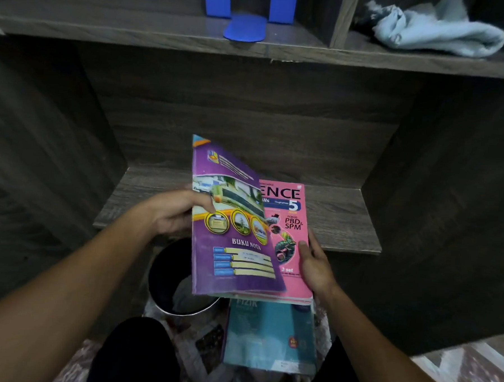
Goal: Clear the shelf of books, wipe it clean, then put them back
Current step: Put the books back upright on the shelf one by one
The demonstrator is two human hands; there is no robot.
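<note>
My left hand (175,213) grips the left edge of a purple notebook (231,219), which is tilted up off a pink science book (290,222). My right hand (314,267) holds the pink book's right edge, thumb on the cover. Both books hang over the front edge of the lower wooden shelf (345,222). Below them a teal physics book (269,337) lies on the floor. On the upper shelf (137,24) stands a blue bookend (245,21), and a light blue cloth (440,31) lies in the compartment to its right.
A black round bin (170,283) stands on the patterned floor under the lower shelf, left of the teal book. Dark wooden side panels close in the alcove on both sides. My knees in dark trousers are at the bottom of the view.
</note>
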